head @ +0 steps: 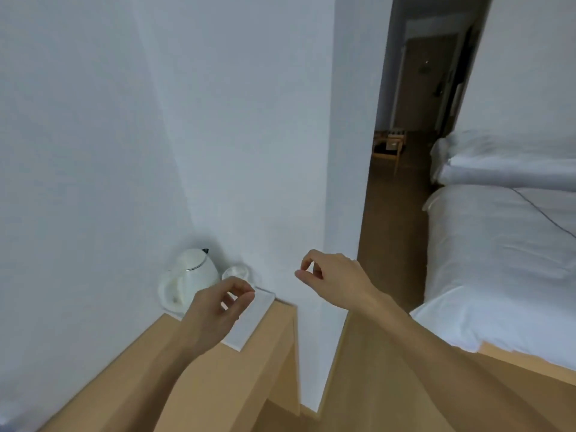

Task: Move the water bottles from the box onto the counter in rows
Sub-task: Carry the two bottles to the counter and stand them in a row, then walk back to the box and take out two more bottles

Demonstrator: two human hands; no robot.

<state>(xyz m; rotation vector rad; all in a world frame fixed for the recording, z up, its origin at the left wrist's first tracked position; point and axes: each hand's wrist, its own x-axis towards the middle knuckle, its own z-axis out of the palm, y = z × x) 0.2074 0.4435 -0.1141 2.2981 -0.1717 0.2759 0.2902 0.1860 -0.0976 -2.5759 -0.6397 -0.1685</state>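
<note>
Left fingers: the left hand (pixel 218 302) has its fingers curled loosely, thumb tip close to the first finger, with nothing between them.
Right fingers: the right hand (pixel 330 275) is the same, fingers bent, thumb and first finger nearly touching, holding nothing.
Arms: both bare arms reach up from the bottom edge, where they are cut off.
Under the left hand: a white tray (pixel 249 322) lies on the wooden counter (pixel 237 385); the hand hides part of it.
Kettle: a white kettle (pixel 190 277) stands on the tray in the wall corner.
Cup: something round and see-through (pixel 237 272) sits just beside the kettle; it is too blurry to be sure it is a cup.
Bottles and box: no water bottle or box can be seen from here.
Right side: a white bed (pixel 498 244), cut off by the edge.
Far back: a dark hallway (pixel 414 120), hard to make out.
</note>
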